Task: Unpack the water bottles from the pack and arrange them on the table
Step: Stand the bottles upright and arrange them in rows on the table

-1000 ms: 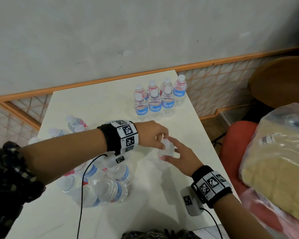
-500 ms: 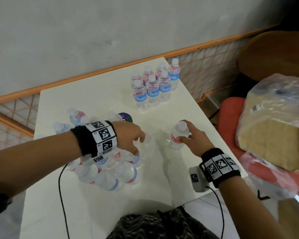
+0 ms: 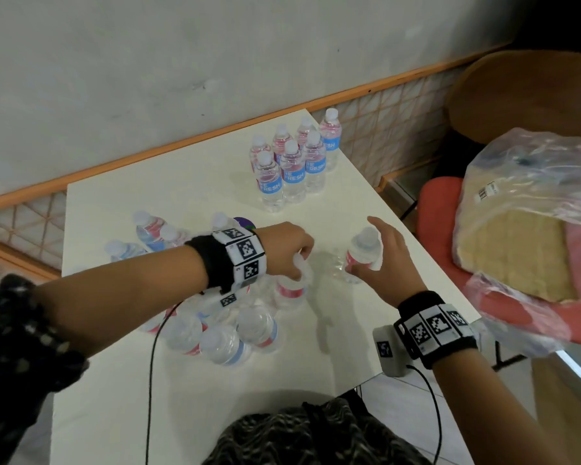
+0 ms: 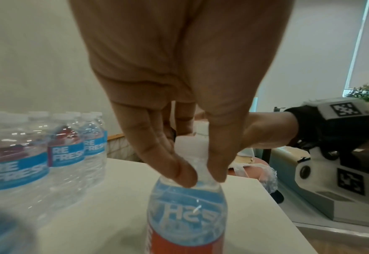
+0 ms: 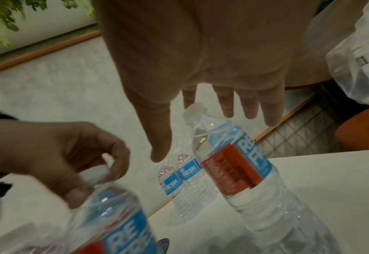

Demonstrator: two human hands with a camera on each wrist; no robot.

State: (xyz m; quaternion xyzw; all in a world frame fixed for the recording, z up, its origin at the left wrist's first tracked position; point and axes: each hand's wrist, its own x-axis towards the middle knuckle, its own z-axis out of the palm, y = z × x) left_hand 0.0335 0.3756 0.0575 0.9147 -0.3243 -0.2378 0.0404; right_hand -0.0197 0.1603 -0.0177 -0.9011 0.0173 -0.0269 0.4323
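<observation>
My left hand (image 3: 301,263) pinches the neck of a clear water bottle (image 3: 291,292) at the right edge of the shrink-wrapped pack (image 3: 215,333). The left wrist view shows thumb and fingers of the left hand (image 4: 197,178) closed just under the cap of that bottle (image 4: 188,214). My right hand (image 3: 366,243) hovers with straight, spread fingers over a second bottle (image 3: 358,263), which stands on the white table (image 3: 148,203). In the right wrist view no finger touches this bottle (image 5: 240,168). Several bottles (image 3: 291,169) stand grouped at the far right corner.
A red chair (image 3: 440,209) with a large plastic bag (image 3: 524,223) sits just past the table's right edge. A brown round table (image 3: 524,95) is behind it. A purple object (image 3: 245,222) lies behind the pack. A cable (image 3: 151,380) trails over the near table.
My right hand has let go of its bottle and spread its fingers above it. My left hand has closed on the neck of a bottle at the pack.
</observation>
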